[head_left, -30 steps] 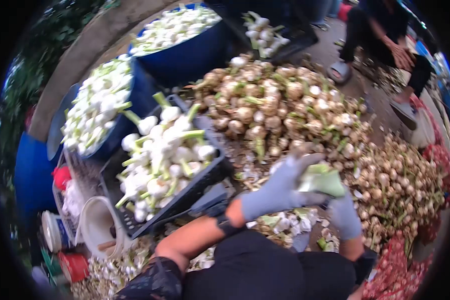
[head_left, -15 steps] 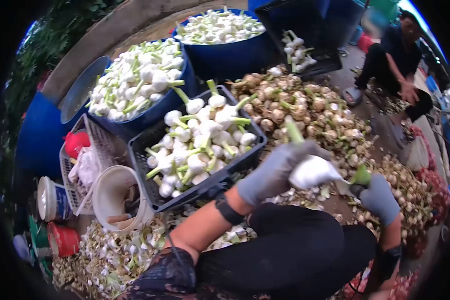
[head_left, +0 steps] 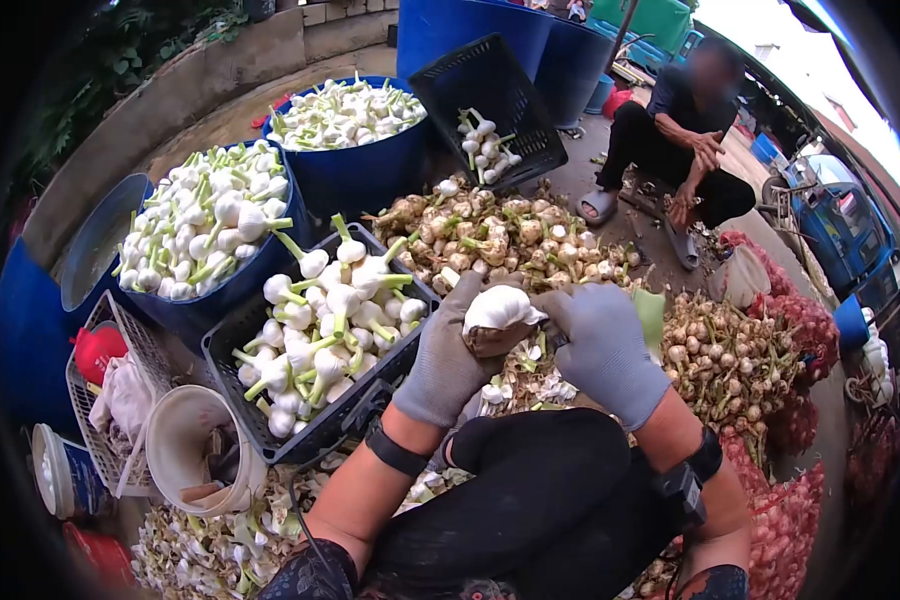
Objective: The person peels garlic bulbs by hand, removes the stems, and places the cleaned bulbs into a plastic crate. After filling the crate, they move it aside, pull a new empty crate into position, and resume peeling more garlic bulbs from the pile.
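My left hand (head_left: 448,350), in a grey work glove, is wrapped round a white garlic bulb (head_left: 502,308) with a brownish underside. Its cut stem points up and left past the thumb. My right hand (head_left: 608,342), also gloved, is closed, with its curled fingertips right at the bulb's pointed right side. What those fingers grip, I cannot tell. A pale green leaf piece (head_left: 650,318) shows just beyond the right hand's knuckles. Left of my hands, a dark crate (head_left: 320,418) holds white garlic bulbs with green stems (head_left: 342,300).
Unpeeled garlic (head_left: 490,232) is heaped ahead, with more (head_left: 730,350) at right. Blue tubs (head_left: 345,165) of white garlic stand behind the crate. A tilted black crate (head_left: 540,130) holds several bulbs. A white bucket (head_left: 170,440) is at left, red net bags (head_left: 785,520) at right. Another person (head_left: 680,140) sits opposite.
My right hand has come in from the right to the bulb. The bulb, still in my left hand, has turned, and the camera view has shifted right.
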`<state>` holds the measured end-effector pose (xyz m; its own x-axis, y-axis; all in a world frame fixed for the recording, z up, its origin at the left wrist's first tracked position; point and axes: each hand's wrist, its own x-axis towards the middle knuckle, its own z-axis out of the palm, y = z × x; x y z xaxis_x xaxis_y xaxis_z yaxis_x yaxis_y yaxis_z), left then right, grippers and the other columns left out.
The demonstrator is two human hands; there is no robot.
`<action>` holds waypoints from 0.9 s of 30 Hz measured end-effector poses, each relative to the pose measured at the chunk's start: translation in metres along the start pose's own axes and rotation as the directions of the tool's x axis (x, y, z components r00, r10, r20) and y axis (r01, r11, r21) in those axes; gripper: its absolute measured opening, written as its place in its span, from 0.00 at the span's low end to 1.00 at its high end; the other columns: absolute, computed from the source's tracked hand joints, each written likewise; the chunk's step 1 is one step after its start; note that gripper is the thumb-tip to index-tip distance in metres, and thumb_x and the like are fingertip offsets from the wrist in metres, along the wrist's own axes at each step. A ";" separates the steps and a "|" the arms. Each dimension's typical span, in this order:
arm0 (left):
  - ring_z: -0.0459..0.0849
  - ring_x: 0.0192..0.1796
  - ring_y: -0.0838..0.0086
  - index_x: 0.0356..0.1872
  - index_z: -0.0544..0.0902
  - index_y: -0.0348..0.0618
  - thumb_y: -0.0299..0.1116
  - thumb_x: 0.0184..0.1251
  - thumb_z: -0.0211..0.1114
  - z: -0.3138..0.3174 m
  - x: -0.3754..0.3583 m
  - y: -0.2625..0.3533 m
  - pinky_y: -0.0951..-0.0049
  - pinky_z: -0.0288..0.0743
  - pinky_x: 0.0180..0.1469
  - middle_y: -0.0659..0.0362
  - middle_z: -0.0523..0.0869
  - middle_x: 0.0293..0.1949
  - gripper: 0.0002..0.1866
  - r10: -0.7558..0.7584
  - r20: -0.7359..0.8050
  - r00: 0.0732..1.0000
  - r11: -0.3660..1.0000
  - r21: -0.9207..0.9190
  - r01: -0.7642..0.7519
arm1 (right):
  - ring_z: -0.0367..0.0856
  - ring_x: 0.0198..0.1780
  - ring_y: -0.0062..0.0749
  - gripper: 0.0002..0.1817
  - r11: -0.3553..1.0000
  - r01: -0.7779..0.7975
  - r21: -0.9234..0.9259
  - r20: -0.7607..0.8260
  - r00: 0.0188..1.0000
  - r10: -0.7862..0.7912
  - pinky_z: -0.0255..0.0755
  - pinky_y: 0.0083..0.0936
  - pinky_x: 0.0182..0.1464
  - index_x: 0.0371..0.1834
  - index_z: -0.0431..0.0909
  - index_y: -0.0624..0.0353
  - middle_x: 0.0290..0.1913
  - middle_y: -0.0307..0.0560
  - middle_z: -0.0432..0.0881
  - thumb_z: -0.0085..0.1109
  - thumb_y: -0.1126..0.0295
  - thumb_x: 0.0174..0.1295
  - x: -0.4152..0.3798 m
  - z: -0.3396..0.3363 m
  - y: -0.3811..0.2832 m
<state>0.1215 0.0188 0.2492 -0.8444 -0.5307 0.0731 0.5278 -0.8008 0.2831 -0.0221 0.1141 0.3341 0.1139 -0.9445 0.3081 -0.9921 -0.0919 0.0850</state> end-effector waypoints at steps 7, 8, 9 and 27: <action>0.86 0.43 0.69 0.52 0.76 0.35 0.47 0.77 0.52 -0.004 0.003 0.022 0.73 0.83 0.48 0.54 0.85 0.42 0.22 0.506 -0.184 0.843 0.809 0.441 -0.389 | 0.82 0.31 0.45 0.13 0.612 -0.165 0.774 0.364 0.906 -0.216 0.74 0.35 0.36 0.39 0.82 0.55 0.27 0.49 0.81 0.60 0.77 0.48 -0.014 -0.037 -0.049; 0.86 0.43 0.70 0.52 0.76 0.35 0.48 0.77 0.52 -0.004 -0.001 0.024 0.73 0.83 0.47 0.55 0.85 0.42 0.23 0.585 -0.059 0.809 0.606 0.694 -0.388 | 0.82 0.31 0.43 0.15 0.452 -0.327 0.830 0.472 0.843 -0.258 0.75 0.34 0.36 0.41 0.82 0.54 0.27 0.48 0.82 0.60 0.77 0.48 -0.016 -0.053 -0.049; 0.85 0.46 0.72 0.53 0.77 0.35 0.49 0.78 0.48 -0.004 -0.001 0.030 0.72 0.81 0.51 0.55 0.84 0.46 0.24 0.587 -0.121 0.800 0.701 0.570 -0.429 | 0.83 0.31 0.40 0.19 0.450 -0.212 0.868 0.401 0.834 -0.380 0.76 0.31 0.37 0.45 0.83 0.51 0.30 0.47 0.83 0.61 0.79 0.47 -0.016 -0.063 -0.048; 0.81 0.51 0.72 0.58 0.71 0.38 0.55 0.76 0.45 -0.034 -0.056 0.043 0.67 0.78 0.57 0.57 0.80 0.50 0.28 0.338 -0.147 0.930 0.908 0.312 -0.281 | 0.83 0.45 0.53 0.31 0.752 -0.175 0.636 0.291 0.956 -0.023 0.75 0.37 0.48 0.61 0.74 0.57 0.41 0.61 0.84 0.71 0.57 0.55 0.061 0.067 -0.027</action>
<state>0.1944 0.0049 0.2248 -0.5933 -0.8047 0.0230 0.6874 -0.4916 0.5346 0.0080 0.0380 0.2867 0.1165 -0.9930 0.0171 -0.7987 -0.1039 -0.5927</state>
